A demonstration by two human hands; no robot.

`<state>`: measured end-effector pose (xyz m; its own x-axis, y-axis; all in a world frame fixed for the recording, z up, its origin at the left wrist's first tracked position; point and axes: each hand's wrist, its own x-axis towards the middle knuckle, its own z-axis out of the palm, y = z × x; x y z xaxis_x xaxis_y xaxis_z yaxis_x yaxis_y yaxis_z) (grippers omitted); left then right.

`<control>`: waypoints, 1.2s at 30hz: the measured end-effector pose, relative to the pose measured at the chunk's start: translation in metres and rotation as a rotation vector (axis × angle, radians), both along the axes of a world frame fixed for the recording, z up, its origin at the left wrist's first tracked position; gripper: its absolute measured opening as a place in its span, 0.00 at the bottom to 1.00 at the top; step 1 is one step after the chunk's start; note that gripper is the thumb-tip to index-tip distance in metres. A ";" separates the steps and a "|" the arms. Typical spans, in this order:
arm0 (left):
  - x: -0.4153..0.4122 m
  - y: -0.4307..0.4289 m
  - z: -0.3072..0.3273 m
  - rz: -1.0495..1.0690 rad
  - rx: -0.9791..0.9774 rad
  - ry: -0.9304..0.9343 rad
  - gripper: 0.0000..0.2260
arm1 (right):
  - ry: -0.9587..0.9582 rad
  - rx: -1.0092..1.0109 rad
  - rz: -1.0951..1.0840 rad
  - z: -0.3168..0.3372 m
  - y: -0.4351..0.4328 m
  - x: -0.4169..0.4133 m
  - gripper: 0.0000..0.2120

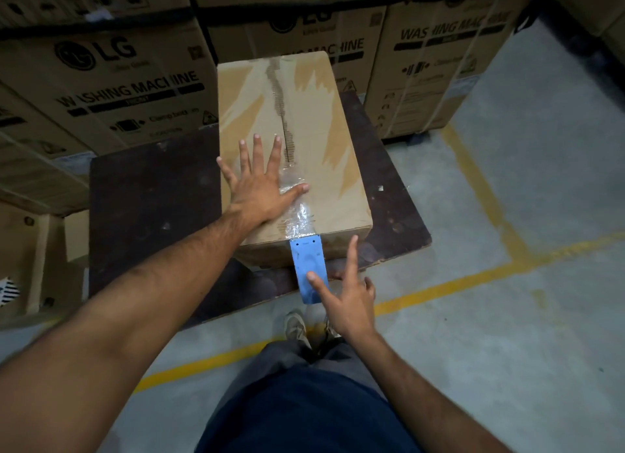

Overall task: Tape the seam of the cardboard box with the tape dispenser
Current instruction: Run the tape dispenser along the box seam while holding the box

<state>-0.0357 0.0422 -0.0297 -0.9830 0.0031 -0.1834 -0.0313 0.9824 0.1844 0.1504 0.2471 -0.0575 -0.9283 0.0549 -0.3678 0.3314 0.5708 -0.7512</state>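
A brown cardboard box (334, 138) stands on a dark wooden platform (148, 199). Its centre seam (283, 114) is torn and ragged toward the far end. Crinkled clear tape (299, 212) covers the near part of the seam. My left hand (260, 182) lies flat on the box top, fingers spread, thumb pressing on the tape. A blue tape dispenser (309, 270) hangs over the box's near edge, its toothed end at the tape. My right hand (348, 300) holds the dispenser with the thumb on its blue face and the forefinger stretched up beside it.
Large printed washing-machine cartons (111, 80) stand stacked behind and to the left of the platform, and more (436, 67) at the back right. Grey concrete floor with yellow lines (473, 276) lies to the right. My legs and shoes (296, 327) are below the platform's near edge.
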 end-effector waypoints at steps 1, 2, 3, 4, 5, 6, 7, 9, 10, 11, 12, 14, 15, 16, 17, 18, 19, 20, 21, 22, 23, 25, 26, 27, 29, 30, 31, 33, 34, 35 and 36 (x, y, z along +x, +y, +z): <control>-0.001 0.000 -0.002 0.011 -0.004 0.006 0.50 | 0.009 0.015 0.017 -0.004 -0.002 -0.001 0.53; -0.001 0.000 -0.003 0.022 -0.005 0.016 0.50 | 0.017 0.025 0.033 -0.009 -0.005 -0.001 0.53; -0.002 -0.001 -0.004 0.033 0.000 0.028 0.51 | 0.022 0.030 0.046 -0.014 -0.008 -0.003 0.53; -0.002 -0.001 -0.005 0.042 0.010 0.043 0.51 | 0.024 0.029 0.053 -0.020 -0.011 -0.004 0.53; -0.001 -0.001 -0.005 0.046 0.020 0.064 0.51 | 0.026 0.033 0.058 -0.024 -0.014 -0.006 0.52; 0.000 -0.001 -0.006 0.040 0.025 0.098 0.50 | 0.035 0.043 0.059 -0.026 -0.016 -0.006 0.52; 0.002 -0.001 -0.006 0.022 0.026 0.137 0.49 | 0.045 0.054 0.056 -0.027 -0.018 -0.007 0.51; 0.007 -0.002 -0.006 -0.053 0.023 0.188 0.45 | 0.062 0.061 0.045 -0.029 -0.019 -0.006 0.50; 0.009 -0.003 -0.007 -0.097 0.017 0.190 0.42 | 0.068 0.058 0.040 -0.030 -0.019 -0.005 0.48; 0.010 -0.003 -0.008 -0.134 0.007 0.177 0.39 | 0.073 0.053 0.042 -0.031 -0.019 -0.005 0.46; 0.010 -0.003 -0.008 -0.156 -0.003 0.156 0.36 | 0.074 0.045 0.047 -0.031 -0.020 -0.004 0.44; 0.007 -0.006 -0.009 -0.158 -0.017 0.107 0.33 | 0.076 0.034 0.037 -0.030 -0.024 -0.002 0.41; 0.005 -0.007 -0.011 -0.147 -0.022 0.085 0.33 | 0.077 0.021 0.020 -0.031 -0.026 -0.002 0.40; 0.003 -0.008 -0.012 -0.136 -0.028 0.062 0.33 | 0.076 0.002 -0.002 -0.033 -0.028 -0.001 0.40; 0.001 -0.009 -0.013 -0.130 -0.039 0.041 0.34 | 0.078 -0.018 -0.027 -0.035 -0.031 0.000 0.40; -0.001 -0.010 -0.014 -0.128 -0.053 0.027 0.34 | 0.082 -0.035 -0.052 -0.039 -0.034 0.001 0.39; -0.003 -0.010 -0.015 -0.129 -0.069 0.016 0.35 | 0.084 -0.051 -0.077 -0.042 -0.037 0.003 0.39; -0.004 -0.009 -0.016 -0.130 -0.081 0.008 0.36 | 0.082 -0.068 -0.101 -0.045 -0.040 0.004 0.39; -0.006 -0.009 -0.016 -0.126 -0.089 0.002 0.37 | 0.079 -0.084 -0.119 -0.046 -0.042 0.005 0.40; -0.008 -0.008 -0.016 -0.120 -0.093 -0.001 0.39 | 0.077 -0.092 -0.131 -0.047 -0.043 0.005 0.40; -0.009 -0.008 -0.016 -0.114 -0.098 -0.002 0.40 | 0.075 -0.091 -0.140 -0.047 -0.044 0.005 0.41; -0.010 -0.008 -0.018 -0.105 -0.113 0.001 0.41 | 0.069 -0.081 -0.163 -0.041 -0.044 0.007 0.40; -0.011 -0.008 -0.019 -0.101 -0.121 0.000 0.41 | 0.059 -0.081 -0.177 -0.036 -0.045 0.009 0.39; -0.011 -0.007 -0.020 -0.097 -0.129 -0.005 0.42 | 0.049 -0.084 -0.190 -0.033 -0.045 0.013 0.37; -0.011 -0.007 -0.021 -0.087 -0.137 -0.015 0.42 | 0.055 -0.098 -0.219 -0.027 -0.043 0.022 0.33; -0.012 -0.006 -0.022 -0.083 -0.136 -0.021 0.43 | 0.064 -0.108 -0.238 -0.024 -0.042 0.027 0.31; -0.012 -0.006 -0.022 -0.080 -0.134 -0.023 0.43 | 0.075 -0.122 -0.252 -0.021 -0.040 0.033 0.29; -0.013 -0.007 -0.023 -0.081 -0.136 -0.020 0.43 | 0.079 -0.145 -0.264 -0.012 -0.038 0.047 0.28; -0.012 -0.007 -0.023 -0.084 -0.137 -0.017 0.43 | 0.070 -0.143 -0.264 -0.009 -0.037 0.054 0.28; -0.012 -0.007 -0.024 -0.087 -0.138 -0.014 0.43 | 0.059 -0.139 -0.263 -0.007 -0.036 0.058 0.29; -0.012 -0.006 -0.024 -0.092 -0.135 -0.012 0.43 | 0.046 -0.135 -0.262 -0.007 -0.036 0.061 0.29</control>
